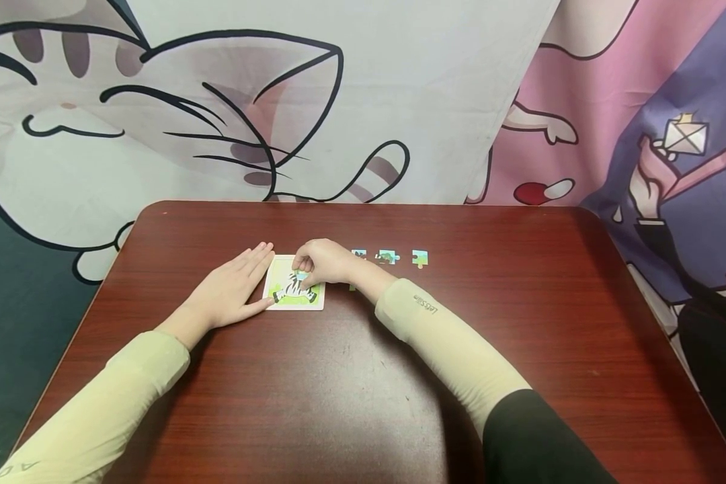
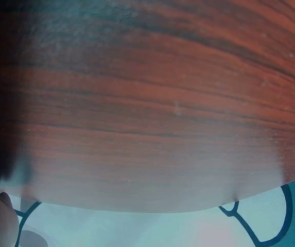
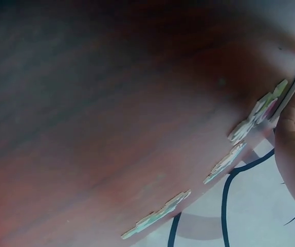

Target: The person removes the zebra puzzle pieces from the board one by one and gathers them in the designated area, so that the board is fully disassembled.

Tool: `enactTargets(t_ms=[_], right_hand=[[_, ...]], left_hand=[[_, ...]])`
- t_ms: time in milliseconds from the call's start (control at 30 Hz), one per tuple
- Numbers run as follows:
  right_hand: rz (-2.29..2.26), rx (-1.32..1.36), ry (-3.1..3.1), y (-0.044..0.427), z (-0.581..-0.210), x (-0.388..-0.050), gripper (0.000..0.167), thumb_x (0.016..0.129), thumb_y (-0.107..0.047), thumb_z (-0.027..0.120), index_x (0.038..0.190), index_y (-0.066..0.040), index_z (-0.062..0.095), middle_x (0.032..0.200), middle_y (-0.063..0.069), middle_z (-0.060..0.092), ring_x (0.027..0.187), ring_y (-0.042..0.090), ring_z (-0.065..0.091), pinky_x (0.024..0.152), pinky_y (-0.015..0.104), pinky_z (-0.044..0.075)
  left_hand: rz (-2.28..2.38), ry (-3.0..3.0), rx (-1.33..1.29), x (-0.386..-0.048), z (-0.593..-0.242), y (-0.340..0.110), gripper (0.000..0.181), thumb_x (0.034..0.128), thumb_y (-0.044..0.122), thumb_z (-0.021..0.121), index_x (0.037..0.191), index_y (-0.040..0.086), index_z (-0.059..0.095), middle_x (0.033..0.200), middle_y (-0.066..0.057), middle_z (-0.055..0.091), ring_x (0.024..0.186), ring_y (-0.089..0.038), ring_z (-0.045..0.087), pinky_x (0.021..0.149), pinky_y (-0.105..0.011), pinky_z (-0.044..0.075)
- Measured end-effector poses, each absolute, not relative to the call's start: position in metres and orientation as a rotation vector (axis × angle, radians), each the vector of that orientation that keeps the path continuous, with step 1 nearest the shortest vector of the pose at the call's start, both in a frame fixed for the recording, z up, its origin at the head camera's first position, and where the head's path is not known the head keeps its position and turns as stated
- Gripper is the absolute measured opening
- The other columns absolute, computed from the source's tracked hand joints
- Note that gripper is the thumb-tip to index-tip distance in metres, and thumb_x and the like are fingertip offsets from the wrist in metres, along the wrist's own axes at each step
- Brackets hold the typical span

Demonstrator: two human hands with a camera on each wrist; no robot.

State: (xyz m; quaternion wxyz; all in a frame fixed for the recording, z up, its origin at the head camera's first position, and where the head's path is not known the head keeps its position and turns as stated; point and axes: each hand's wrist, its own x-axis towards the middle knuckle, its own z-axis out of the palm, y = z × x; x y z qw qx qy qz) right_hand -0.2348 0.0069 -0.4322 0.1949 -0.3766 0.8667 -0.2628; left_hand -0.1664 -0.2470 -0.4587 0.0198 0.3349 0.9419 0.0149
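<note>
A square puzzle board [image 1: 296, 308] with a pale border and a zebra picture lies near the far side of the table. My left hand [image 1: 232, 289] lies along its left edge, fingers straight and the thumb at the lower left corner. Above the board, my right hand [image 1: 323, 262] has thumb and fingers together on a small light-blue puzzle piece [image 1: 302, 275], mostly hidden by the fingers. In the right wrist view, part of the right hand [image 3: 294, 149] is beside the board's edge [image 3: 294, 85].
Loose jigsaw pieces lie right of the board: one partly hidden by the right hand [image 1: 359, 253], a green and blue one [image 1: 388, 257], and another farther right [image 1: 420, 258]. The brown table [image 1: 520, 323] meets a cartoon-printed cloth [image 1: 435, 101] at its far edge.
</note>
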Motion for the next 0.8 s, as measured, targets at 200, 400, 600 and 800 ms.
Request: enactTargets(t_ms=[200, 400, 600, 800], right_hand=[[-0.808, -1.032, 2.368, 0.0104, -0.4316, -0.2375, 0.033, 0.086, -0.011, 0.090, 0.115, -0.003, 0.077, 0.104, 0.009, 0.077, 0.093, 0.013, 0.070, 0.081, 0.012, 0.055], [-0.835, -1.002, 2.358, 0.0104, -0.4316, -0.2372, 0.032, 0.086, -0.009, 0.090, 0.115, -0.003, 0.078, 0.104, 0.009, 0.077, 0.091, 0.012, 0.069, 0.080, 0.012, 0.055], [-0.841, -1.004, 2.381, 0.0098, -0.4340, -0.2364, 0.032, 0.085, -0.008, 0.090, 0.114, -0.004, 0.077, 0.102, 0.008, 0.076, 0.090, 0.012, 0.068, 0.079, 0.011, 0.053], [-0.822, -1.045, 2.423, 0.0104, -0.4336, -0.2334, 0.032, 0.085, -0.010, 0.090, 0.113, -0.005, 0.077, 0.104, 0.006, 0.072, 0.093, 0.013, 0.068, 0.079, 0.011, 0.052]], left_hand=[[0.046, 2.924, 1.046, -0.1670, -0.4597, -0.2470, 0.090, 0.1006, 0.050, 0.063, 0.161, -0.009, 0.032, 0.173, -0.026, 0.029, 0.162, -0.040, 0.029, 0.131, -0.055, 0.031], [0.043, 2.922, 1.044, -0.1676, -0.4595, -0.2467, 0.091, 0.1006, 0.050, 0.063, 0.161, -0.010, 0.032, 0.173, -0.026, 0.028, 0.162, -0.040, 0.028, 0.131, -0.055, 0.031], [0.048, 2.916, 1.036, -0.1676, -0.4587, -0.2464, 0.091, 0.1005, 0.050, 0.063, 0.161, -0.010, 0.032, 0.173, -0.026, 0.028, 0.162, -0.040, 0.028, 0.132, -0.055, 0.030], [0.040, 2.918, 1.040, -0.1673, -0.4584, -0.2463, 0.091, 0.1006, 0.050, 0.063, 0.161, -0.010, 0.031, 0.172, -0.027, 0.028, 0.162, -0.041, 0.028, 0.131, -0.055, 0.031]])
